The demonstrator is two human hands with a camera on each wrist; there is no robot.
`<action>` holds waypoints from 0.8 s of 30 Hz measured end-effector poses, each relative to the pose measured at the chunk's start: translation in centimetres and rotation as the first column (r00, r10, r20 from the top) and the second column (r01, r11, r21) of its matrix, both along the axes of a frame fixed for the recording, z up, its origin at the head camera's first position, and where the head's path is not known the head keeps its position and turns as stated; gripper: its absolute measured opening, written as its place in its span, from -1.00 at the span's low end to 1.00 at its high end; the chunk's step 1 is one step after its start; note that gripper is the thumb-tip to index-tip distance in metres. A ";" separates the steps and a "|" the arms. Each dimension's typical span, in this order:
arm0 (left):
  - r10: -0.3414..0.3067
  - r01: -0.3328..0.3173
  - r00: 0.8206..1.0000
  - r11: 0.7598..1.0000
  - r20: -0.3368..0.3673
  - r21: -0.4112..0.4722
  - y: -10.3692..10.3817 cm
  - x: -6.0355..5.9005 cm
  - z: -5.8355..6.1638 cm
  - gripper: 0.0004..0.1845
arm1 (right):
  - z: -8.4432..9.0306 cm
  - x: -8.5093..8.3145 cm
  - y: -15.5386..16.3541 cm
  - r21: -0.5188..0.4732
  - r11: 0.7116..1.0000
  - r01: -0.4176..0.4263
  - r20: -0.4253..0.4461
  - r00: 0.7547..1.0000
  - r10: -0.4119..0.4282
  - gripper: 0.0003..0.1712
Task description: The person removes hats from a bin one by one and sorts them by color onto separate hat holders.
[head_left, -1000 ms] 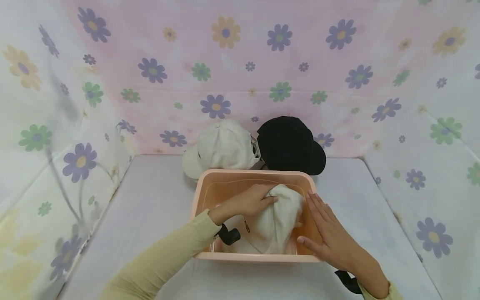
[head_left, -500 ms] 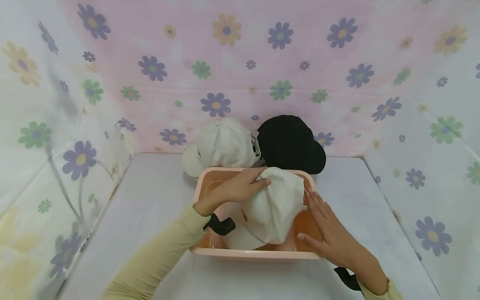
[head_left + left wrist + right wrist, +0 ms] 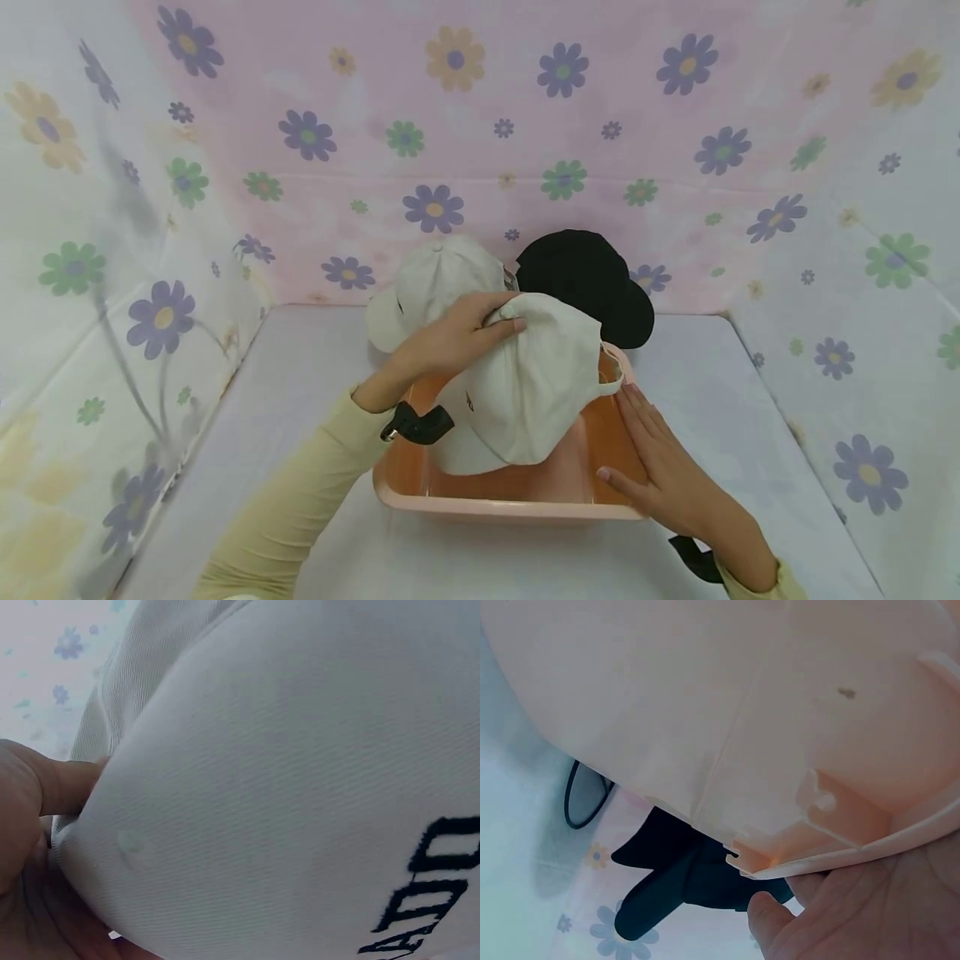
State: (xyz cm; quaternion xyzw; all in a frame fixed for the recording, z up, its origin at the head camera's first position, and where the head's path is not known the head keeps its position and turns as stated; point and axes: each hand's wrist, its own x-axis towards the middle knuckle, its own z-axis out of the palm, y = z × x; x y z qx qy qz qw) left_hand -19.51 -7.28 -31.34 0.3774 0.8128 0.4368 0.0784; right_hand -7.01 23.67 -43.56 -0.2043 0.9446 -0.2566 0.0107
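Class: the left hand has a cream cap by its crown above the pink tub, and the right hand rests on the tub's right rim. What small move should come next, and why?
Probably carry the cream cap clear of the pink tub toward the bare table. The left hand grips its crown and the brim hangs over the tub, while the right hand steadies the rim. A white cap and black cap already lie behind.

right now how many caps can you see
3: a white cap held by the left hand over the pink bin, another white cap and a black cap behind it.
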 end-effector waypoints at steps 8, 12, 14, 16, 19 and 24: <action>0.080 -0.073 0.995 0.990 -0.055 0.121 -1.0 0.0 2.8 -0.74 | -0.2 -0.2 0.0 -0.028 1.000 -0.003 -0.031 1.000 0.002 0.16; 0.117 -0.099 0.988 0.981 -0.102 0.164 -1.7 -0.4 4.8 -0.69 | -0.3 -0.1 0.0 -0.036 0.999 0.014 -0.023 1.000 -0.015 0.16; 0.141 -0.118 0.980 0.980 -0.138 0.162 -2.1 -0.7 5.9 -0.67 | -0.3 -0.1 0.0 -0.040 0.999 0.019 -0.016 1.000 -0.019 0.16; 0.169 -0.142 0.968 0.978 -0.185 0.152 -2.5 -1.0 7.0 -0.65 | -0.2 -0.2 0.0 -0.041 0.999 0.022 -0.013 1.000 -0.022 0.17; 0.210 -0.177 0.942 0.974 -0.263 0.143 -3.2 -1.7 8.5 -0.64 | -0.2 -0.2 -0.1 -0.039 0.999 0.026 0.000 1.000 -0.026 0.18; 0.256 -0.228 0.878 0.967 -0.404 0.116 -4.5 -3.8 9.5 -0.65 | -0.1 -0.1 -0.1 -0.028 0.999 0.039 0.018 0.999 -0.038 0.18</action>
